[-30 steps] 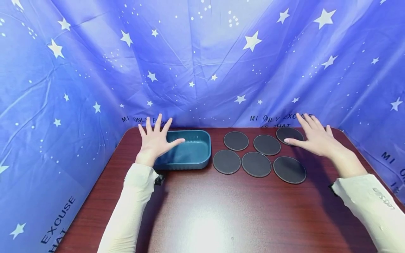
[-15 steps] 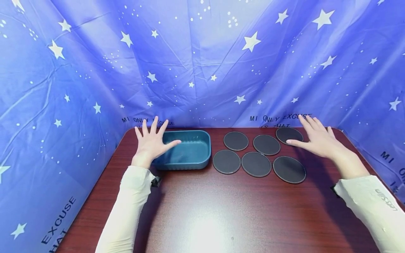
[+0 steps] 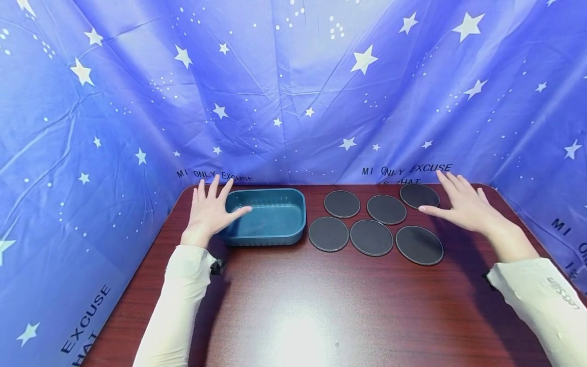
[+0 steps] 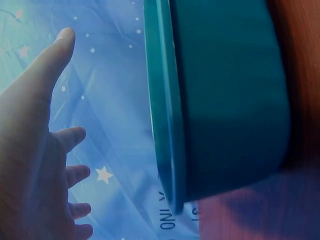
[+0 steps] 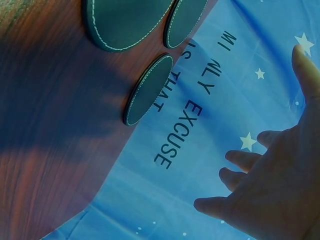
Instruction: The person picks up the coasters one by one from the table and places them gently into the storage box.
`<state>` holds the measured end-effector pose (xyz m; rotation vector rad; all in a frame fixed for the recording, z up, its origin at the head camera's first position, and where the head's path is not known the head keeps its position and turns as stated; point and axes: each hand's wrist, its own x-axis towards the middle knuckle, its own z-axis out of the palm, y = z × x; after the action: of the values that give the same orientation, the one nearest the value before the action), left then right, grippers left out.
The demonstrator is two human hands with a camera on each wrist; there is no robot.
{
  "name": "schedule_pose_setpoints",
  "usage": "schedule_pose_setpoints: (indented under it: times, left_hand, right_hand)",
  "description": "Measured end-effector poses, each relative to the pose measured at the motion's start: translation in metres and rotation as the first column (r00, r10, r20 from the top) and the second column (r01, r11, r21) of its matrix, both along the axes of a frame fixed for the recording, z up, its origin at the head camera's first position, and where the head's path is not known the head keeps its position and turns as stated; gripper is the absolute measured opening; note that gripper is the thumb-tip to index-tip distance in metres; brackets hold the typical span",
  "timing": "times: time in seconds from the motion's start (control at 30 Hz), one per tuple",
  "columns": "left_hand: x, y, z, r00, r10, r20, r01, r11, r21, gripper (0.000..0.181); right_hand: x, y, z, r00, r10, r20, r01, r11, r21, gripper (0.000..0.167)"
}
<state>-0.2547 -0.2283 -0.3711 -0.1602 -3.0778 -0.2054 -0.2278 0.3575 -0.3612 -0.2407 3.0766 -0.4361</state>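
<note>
My left hand [image 3: 208,214] hovers with spread fingers over the left end of a teal rectangular dish [image 3: 270,239], holding nothing. In the left wrist view the dish's outer wall [image 4: 230,105] stands apart from the hand [image 4: 30,130]. To the dish's right lie several round black coasters with pale stitched edges, among them a front-left coaster [image 3: 328,234] and a front-right coaster [image 3: 419,245]. My right hand [image 3: 470,209] is held in the air beside the back-right coaster [image 3: 419,195], fingers extended. The right wrist view shows a gap between this hand [image 5: 275,185] and the nearest coaster [image 5: 148,90].
A dark red wood-grain table [image 3: 284,290] carries everything, with a bright glare near its front. Blue cloth [image 3: 284,102] printed with stars and lettering hangs behind the table and along both sides.
My left hand has drifted left and slightly towards me, uncovering more of the dish. The right hand has shifted a little right and nearer. Dish and coasters stay in place.
</note>
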Motion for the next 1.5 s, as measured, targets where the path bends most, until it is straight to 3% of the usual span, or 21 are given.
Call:
schedule_pose_setpoints:
  times: [0.23,0.5,0.67,0.93,1.2,1.3,1.5]
  left_hand:
    - [0.0,-0.014,-0.007,1.0,-0.015,-0.019,0.015,1.0,0.019,0.104]
    - [0.002,-0.032,-0.015,0.999,-0.026,0.019,0.022,0.986,0.167,0.104]
    - [0.001,-0.043,-0.022,0.998,-0.036,0.045,0.023,0.964,0.266,0.101]
    - [0.004,-0.057,-0.037,0.994,-0.064,0.085,0.017,0.884,0.467,0.092]
    - [0.006,-0.066,-0.052,0.991,-0.059,0.116,-0.02,0.815,0.579,0.087]
    - [0.007,-0.069,-0.058,0.991,-0.074,0.112,-0.013,0.78,0.626,0.085]
    - [0.009,-0.072,-0.069,0.982,-0.142,0.127,0.004,0.683,0.731,0.084]
  right_hand:
    - [0.001,0.005,-0.003,1.0,-0.008,0.008,0.008,1.0,-0.014,0.109]
    - [0.002,0.01,-0.007,1.0,-0.011,0.022,0.011,1.0,-0.013,0.11]
    - [0.003,0.013,-0.009,0.999,-0.013,0.037,0.014,1.0,-0.019,0.11]
    - [0.004,0.016,-0.011,0.999,-0.01,0.03,0.011,0.999,-0.03,0.11]
    - [0.005,0.019,-0.015,1.0,-0.007,0.009,0.008,0.999,-0.04,0.108]
    - [0.006,0.021,-0.016,1.0,-0.006,0.009,0.007,0.999,-0.054,0.107]
    - [0.007,0.025,-0.02,1.0,-0.002,0.0,0.002,0.996,-0.084,0.104]
